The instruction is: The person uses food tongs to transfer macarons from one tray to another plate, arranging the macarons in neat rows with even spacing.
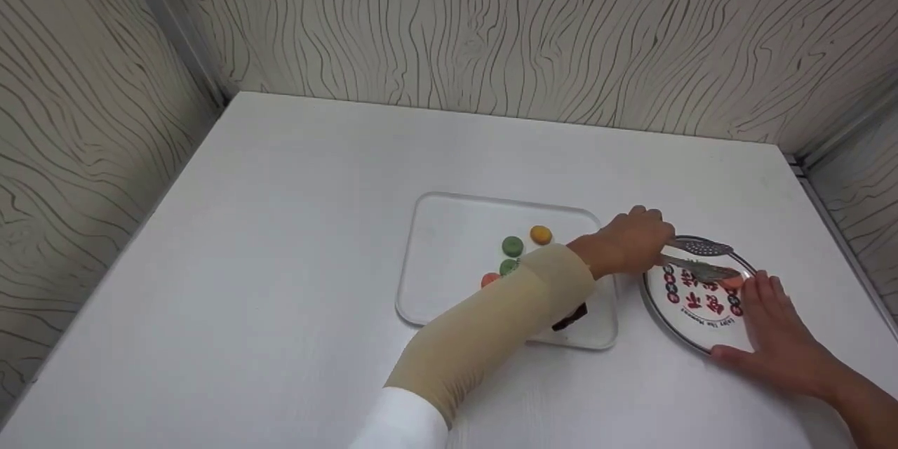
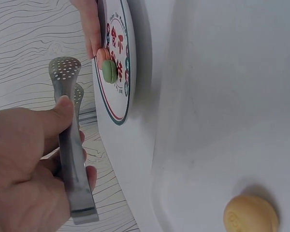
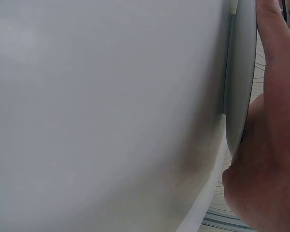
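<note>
In my left hand (image 1: 628, 242) I hold metal tongs (image 2: 73, 169), with perforated tips that stand apart above the round plate (image 1: 679, 323). In the left wrist view nothing shows between the tips. The plate, printed with red characters, bears an orange macaron (image 2: 102, 57) and a green macaron (image 2: 109, 71), which touch or nearly touch. Straight fingers of my right hand (image 1: 782, 337) rest on the plate's right edge, close to the orange macaron, with the thumb at the near rim. In the right wrist view, that hand (image 3: 280, 116) is beside the plate's underside.
A white rectangular tray (image 1: 442, 259) lies left of the plate, under my left forearm. It carries a yellow macaron (image 1: 541, 235), green macarons (image 1: 513, 246), a pinkish-red one (image 1: 490, 280) and a dark brown piece (image 1: 570, 317), partly hidden by the sleeve. Patterned walls (image 1: 477, 28) border the white table.
</note>
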A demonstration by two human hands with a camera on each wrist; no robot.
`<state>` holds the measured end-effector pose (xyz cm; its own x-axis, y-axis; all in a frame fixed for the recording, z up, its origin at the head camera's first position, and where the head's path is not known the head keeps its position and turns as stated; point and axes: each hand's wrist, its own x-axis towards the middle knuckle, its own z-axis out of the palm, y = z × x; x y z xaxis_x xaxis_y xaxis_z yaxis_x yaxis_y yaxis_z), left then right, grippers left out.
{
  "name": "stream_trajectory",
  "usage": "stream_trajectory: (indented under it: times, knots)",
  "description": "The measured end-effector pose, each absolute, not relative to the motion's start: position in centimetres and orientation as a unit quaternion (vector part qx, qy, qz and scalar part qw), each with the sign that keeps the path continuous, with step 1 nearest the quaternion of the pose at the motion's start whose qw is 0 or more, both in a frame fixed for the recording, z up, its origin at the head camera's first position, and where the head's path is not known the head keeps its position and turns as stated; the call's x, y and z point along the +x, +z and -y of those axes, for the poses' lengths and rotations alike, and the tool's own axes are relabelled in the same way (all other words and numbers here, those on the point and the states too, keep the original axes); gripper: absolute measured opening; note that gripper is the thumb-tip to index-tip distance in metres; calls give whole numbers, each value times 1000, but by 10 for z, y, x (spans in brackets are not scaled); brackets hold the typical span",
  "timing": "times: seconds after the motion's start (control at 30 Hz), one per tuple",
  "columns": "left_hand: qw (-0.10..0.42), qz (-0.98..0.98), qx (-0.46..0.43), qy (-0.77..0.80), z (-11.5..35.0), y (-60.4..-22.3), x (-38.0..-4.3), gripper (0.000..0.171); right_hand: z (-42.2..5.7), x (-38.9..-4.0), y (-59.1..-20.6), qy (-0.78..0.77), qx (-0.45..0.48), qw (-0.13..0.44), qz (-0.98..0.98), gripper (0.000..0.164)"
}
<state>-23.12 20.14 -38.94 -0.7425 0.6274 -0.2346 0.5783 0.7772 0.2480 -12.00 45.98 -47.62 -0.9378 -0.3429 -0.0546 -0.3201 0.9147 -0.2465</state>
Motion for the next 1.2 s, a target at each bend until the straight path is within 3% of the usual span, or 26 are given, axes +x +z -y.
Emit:
stream_trajectory:
  times: [1.2]
  knots:
    - [134,-929,336,78,-165,-389,-223,41,-457,-120,-475,-110,-141,68,-981,122]
